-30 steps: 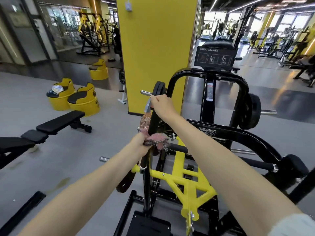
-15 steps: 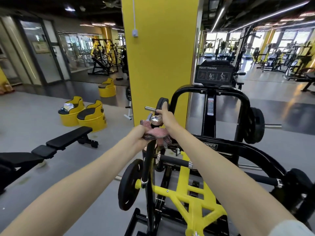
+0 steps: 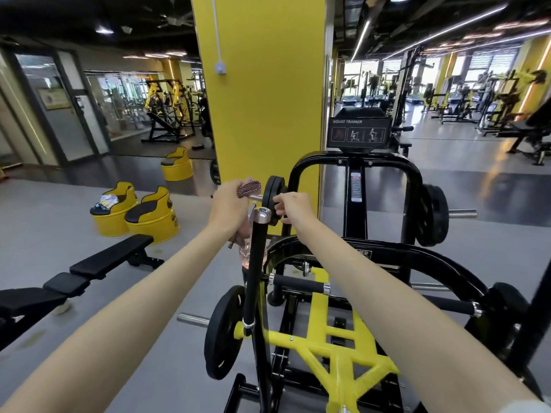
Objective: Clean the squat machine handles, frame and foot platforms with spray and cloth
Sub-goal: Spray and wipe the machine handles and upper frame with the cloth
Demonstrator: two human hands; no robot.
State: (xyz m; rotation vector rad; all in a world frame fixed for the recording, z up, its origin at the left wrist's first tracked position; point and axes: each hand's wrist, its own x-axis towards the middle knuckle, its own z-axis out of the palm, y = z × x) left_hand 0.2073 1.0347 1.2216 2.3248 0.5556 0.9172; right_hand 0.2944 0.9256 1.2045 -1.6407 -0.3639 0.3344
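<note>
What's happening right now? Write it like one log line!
left hand: grips pink woven cloth | right hand: at black round weight plate, grip unclear | chrome-capped black handle: between both hands

squat machine (image 3: 354, 156) centre-right, pillar (image 3: 262, 84) behind; bench (image 3: 110, 257) left, barrel seats (image 3: 152, 216) behind bench; upright handle (image 3: 256, 263) in front; left hand (image 3: 228, 204) with cloth (image 3: 249, 187) left of handle top; right hand (image 3: 293, 205) on weight plate (image 3: 274, 189) behind.

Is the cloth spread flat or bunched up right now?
Bunched. The left hand grips the cloth as a small wad, with only a folded edge showing.
</note>
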